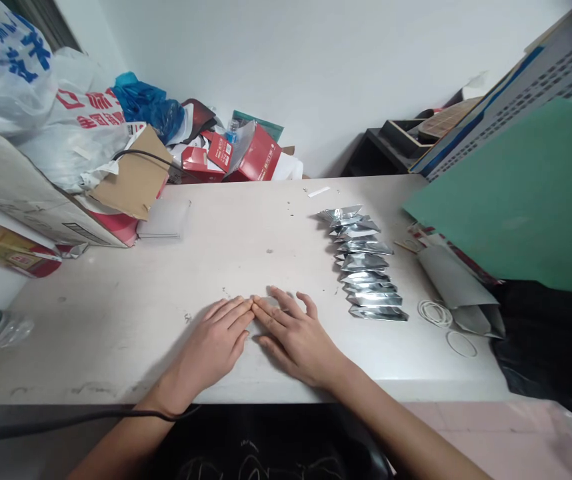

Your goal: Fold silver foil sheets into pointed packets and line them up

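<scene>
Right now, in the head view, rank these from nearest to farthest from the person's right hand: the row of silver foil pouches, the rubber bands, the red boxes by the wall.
From the right hand:
1. Row of silver foil pouches, just to its right on the table.
2. Rubber bands, farther right, past the pouches.
3. Red boxes, far back by the wall.

Both forearms are bare to the bottom edge of the view, with no sleeves, and the left hand [216, 343] and right hand [296, 337] wear no gloves, rings or watch. A thin black band [159, 415] circles the left wrist. The nails are short and unpainted, and the torso below the arms is covered by a black garment [261, 443] with faint pale line markings across its front.
</scene>
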`<state>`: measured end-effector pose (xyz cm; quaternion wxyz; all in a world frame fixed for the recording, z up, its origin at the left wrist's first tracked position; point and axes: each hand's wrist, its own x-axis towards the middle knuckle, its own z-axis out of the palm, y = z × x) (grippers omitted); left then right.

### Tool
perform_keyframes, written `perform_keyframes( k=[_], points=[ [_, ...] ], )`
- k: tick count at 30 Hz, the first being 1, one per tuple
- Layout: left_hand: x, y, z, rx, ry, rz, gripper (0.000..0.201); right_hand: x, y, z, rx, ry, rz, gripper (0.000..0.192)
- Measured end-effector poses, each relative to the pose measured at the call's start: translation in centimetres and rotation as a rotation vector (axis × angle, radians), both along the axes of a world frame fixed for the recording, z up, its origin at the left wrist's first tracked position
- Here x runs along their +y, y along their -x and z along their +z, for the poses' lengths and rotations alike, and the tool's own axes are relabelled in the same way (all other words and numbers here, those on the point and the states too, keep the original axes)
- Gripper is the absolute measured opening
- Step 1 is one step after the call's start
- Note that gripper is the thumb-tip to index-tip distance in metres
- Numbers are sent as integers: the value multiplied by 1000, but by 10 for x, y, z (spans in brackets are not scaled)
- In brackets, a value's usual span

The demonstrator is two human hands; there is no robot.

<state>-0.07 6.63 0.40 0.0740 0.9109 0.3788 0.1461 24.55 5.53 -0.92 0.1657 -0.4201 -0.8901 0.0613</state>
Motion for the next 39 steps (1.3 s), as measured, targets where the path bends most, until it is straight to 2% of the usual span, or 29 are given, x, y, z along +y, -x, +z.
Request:
perform_keyframes(
  k=[7,12,20,24,32,39],
  points=[
    [3,14,2,63,140,-41,47,1,-33,-6,-14,-5,-62,45],
    [3,11,2,4,85,-67,45,-2,-53,-7,18,-49,-108,45],
    [11,4,1,-37,-27,-54,34,1,-60,-5,-2,-56,-65,45],
    [14,10,0,-11,2,-28,33,-2,-65,-7,38,-82,-65,42],
    [17,15,9,9,89,-14,37,-2,-72,-3,99,-84,-63,37],
    [13,17,8,-1,-28,-55,35,4,-68,2,67,-140,-78,43]
  ],
)
